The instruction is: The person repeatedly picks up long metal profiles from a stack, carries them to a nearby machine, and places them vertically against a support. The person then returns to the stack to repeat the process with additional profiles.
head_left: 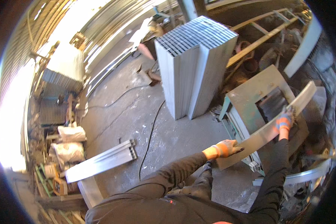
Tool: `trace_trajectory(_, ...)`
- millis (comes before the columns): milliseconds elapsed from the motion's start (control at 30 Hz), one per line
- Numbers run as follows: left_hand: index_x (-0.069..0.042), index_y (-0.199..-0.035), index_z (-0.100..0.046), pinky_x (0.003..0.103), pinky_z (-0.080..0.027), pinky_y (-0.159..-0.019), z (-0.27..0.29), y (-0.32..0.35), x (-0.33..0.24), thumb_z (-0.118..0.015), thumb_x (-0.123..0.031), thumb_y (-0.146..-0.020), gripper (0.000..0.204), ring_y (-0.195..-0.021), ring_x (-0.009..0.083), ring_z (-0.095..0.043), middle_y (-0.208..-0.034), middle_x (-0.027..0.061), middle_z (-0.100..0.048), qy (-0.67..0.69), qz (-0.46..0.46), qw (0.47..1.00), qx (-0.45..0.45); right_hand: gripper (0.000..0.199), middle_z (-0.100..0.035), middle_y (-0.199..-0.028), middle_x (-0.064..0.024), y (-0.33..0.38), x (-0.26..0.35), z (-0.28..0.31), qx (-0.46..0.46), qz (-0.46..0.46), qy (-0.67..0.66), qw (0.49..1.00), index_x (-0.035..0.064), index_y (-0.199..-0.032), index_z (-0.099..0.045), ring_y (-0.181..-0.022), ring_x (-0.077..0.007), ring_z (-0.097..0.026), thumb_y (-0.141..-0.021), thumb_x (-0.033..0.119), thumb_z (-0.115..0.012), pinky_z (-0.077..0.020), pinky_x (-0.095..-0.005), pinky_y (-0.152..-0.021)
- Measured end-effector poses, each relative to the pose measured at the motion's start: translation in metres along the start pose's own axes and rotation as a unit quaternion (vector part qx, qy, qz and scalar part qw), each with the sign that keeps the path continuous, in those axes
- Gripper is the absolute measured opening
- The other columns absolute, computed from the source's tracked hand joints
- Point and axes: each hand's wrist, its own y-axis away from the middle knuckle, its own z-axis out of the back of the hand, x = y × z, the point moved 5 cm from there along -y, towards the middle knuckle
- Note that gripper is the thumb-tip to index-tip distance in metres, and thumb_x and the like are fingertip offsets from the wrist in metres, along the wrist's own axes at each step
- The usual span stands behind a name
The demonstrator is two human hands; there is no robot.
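A long flat metal strip (255,142) slants across the right side, over a worn green machine with a flat metal top (250,93). My left hand (223,148), in an orange and grey glove, is closed on the strip's near end, its thumb and fingers around the edge. Farther along, my right hand (285,120), in a similar glove with dark fingers, grips the strip near its middle. Beyond that hand the strip runs up to the far right. A dark rectangular opening (272,104) in the machine top lies beside the strip.
Tall bundled metal profiles (175,78) stand upright behind the machine. More profiles (102,160) lie at the left, near pale sacks (69,151). A black cable (151,138) crosses the floor. A wooden ladder (257,35) leans at the back right.
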Motion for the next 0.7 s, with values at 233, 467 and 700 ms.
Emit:
trace_trajectory(233, -0.002, -0.126, -0.071, 0.051, -0.056, -0.094, -0.013, 0.136, 0.078, -0.067, -0.055, -0.111, 0.055, -0.113, 0.0491, -0.072, -0.117, 0.0281, -0.076, -0.025, 0.022, 0.999, 0.000, 0.053, -0.071, -0.149, -0.0212, 0.179, 0.067, 0.034, 0.012, -0.066, -0.166, 0.984, 0.0092, -0.146, -0.071, -0.135, -0.0417, -0.068, -0.111, 0.047, -0.059, -0.0484, -0.0571, -0.120)
trace_trajectory(467, -0.011, -0.135, -0.073, 0.049, -0.059, -0.092, -0.012, 0.320, 0.204, -0.063, -0.027, -0.115, 0.027, -0.109, 0.0444, -0.073, -0.121, 0.0215, -0.074, -0.162, -0.186, 0.969, 0.019, 0.084, -0.034, -0.182, -0.0266, 0.374, 0.176, 0.146, -0.055, -0.049, -0.160, 0.984, -0.0052, -0.173, -0.039, -0.169, -0.0447, -0.031, -0.113, 0.051, -0.055, -0.0174, -0.0578, -0.140)
trace_trajectory(700, -0.003, -0.115, -0.076, 0.046, -0.057, -0.083, -0.021, 0.496, 0.353, -0.076, -0.045, -0.109, 0.042, -0.089, 0.0361, -0.073, -0.100, 0.0236, -0.078, 0.024, 0.087, 0.996, -0.025, 0.095, -0.033, -0.180, -0.0335, 0.549, 0.264, 0.196, 0.001, -0.021, -0.229, 0.973, -0.0073, -0.173, -0.036, -0.168, -0.0526, -0.027, -0.107, 0.057, -0.060, -0.0120, -0.0654, -0.139)
